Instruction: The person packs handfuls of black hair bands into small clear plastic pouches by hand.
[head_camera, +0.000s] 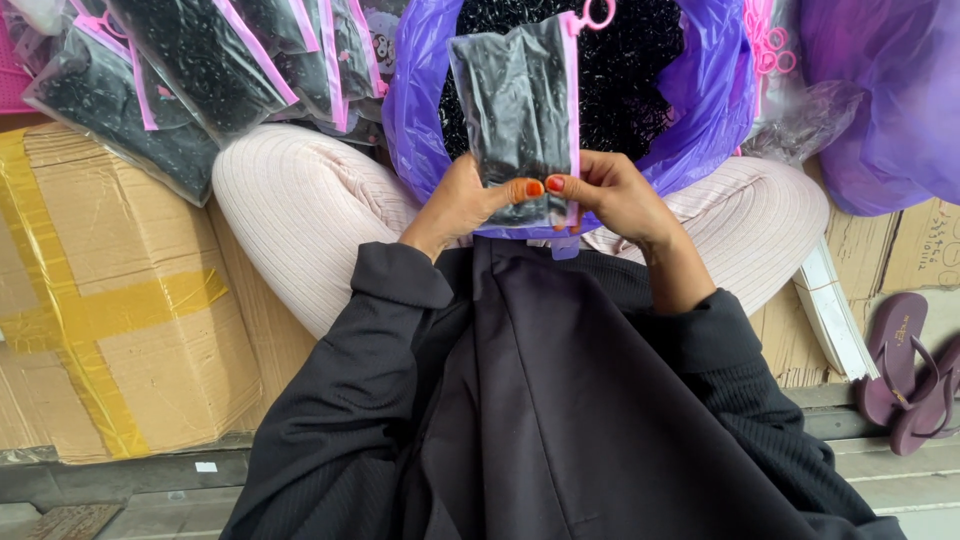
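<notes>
Both hands, left hand (465, 203) and right hand (612, 192), pinch the bottom edge of the clear plastic pouch of small black bands (515, 110), held upright over the open purple plastic bag (705, 90); a loosened pinch could tip the top-heavy pouch into it.

Pouch (520, 110) before open bag (700, 90), filled pouches (180, 70) left, sandals (910, 370) right
</notes>
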